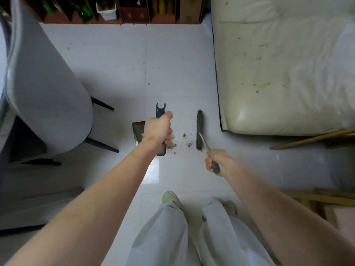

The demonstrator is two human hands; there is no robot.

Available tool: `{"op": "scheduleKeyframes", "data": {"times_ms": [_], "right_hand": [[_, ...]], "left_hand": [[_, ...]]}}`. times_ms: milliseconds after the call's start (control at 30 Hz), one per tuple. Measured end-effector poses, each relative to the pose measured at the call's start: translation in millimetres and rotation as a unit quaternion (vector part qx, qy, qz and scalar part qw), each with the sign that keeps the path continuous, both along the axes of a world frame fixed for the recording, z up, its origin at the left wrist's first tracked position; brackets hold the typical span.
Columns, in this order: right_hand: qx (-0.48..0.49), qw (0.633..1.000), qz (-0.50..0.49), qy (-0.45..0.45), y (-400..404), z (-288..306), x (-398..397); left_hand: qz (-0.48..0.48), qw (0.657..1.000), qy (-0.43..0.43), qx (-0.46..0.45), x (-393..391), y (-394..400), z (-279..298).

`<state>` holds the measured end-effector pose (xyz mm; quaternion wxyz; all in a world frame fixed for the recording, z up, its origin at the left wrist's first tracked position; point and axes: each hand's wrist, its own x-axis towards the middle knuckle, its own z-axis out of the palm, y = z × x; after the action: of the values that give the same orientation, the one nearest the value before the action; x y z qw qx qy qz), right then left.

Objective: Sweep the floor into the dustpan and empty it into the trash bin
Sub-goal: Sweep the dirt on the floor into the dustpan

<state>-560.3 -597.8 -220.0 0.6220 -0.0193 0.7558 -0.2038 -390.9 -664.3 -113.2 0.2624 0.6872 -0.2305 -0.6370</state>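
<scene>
On the floor [119, 77], left hand [158, 129] fingers clamp the dustpan [138, 131], right hand [216, 163] fingers clamp the brush [199, 129]; debris [184, 138] between may scatter past the pan lip if swept hard.

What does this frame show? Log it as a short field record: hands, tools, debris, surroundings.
left hand: grip closed on dustpan handle, pan on the floor
right hand: grip closed on brush handle, bristles down on the floor
debris: small pile between pan and brush, not yet in pan
stray specks: farther up the floor
surroundings: chair at left, cushion at right
trash bin: not identifiable
</scene>
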Motion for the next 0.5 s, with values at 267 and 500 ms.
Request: {"op": "scheduleKeyframes", "data": {"times_ms": [267,500], "right_hand": [[0.034,0.998,0.014,0.043,47.6,6.9,-1.2],[0.094,0.994,-0.054,-0.010,64.9,-27.4,33.2]], "left_hand": [[0.004,1.000,0.010,-0.001,22.5,-12.1,5.4],[-0.006,1.000,-0.011,-0.016,40.9,-11.4,-15.1]]}}
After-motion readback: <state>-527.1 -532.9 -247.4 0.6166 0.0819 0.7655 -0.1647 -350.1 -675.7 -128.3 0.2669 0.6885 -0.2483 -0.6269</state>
